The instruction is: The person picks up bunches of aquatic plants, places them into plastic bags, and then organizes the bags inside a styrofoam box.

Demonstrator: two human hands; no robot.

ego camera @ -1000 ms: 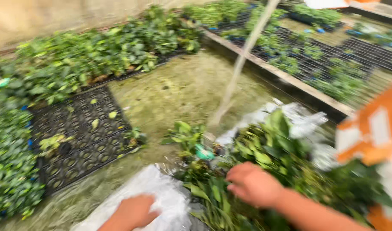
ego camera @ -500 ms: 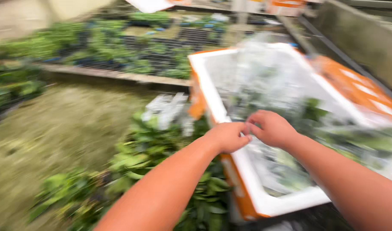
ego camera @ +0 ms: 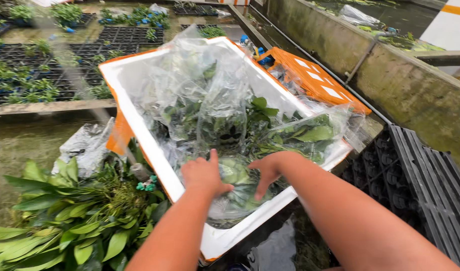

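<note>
Both hands are seen inside a white foam box with orange outer faces [ego camera: 139,135], which stands tilted beside a heap of loose long green leaves [ego camera: 64,216]. The left hand [ego camera: 204,175] lies palm down on a clear plastic bag of green leafy plants [ego camera: 235,188] at the near end of the box; its fingers [ego camera: 196,164] are curled loosely over the film, thumb raised, pressing rather than gripping. The right hand [ego camera: 271,168] rests just beside it on the same bag, fingers [ego camera: 260,189] bent downward and dug into the film; whether a fold is pinched cannot be told. More clear bags of foliage [ego camera: 210,95] are piled beyond the fingers, toward the far wall of the box. Judged from the crumpled, glossy film, the bag is expected to be light, soft and slippery, probably wet, with leaves that bruise easily; hold is best taken by gathering slack film at the bag's edge or cupping underneath, not by squeezing the contents. Both forearms are extended forward and downward, converging over the near rim. Black plastic seedling trays [ego camera: 420,185] lie right of the fingers; a mossy concrete wall [ego camera: 390,75] stands beyond.
</note>
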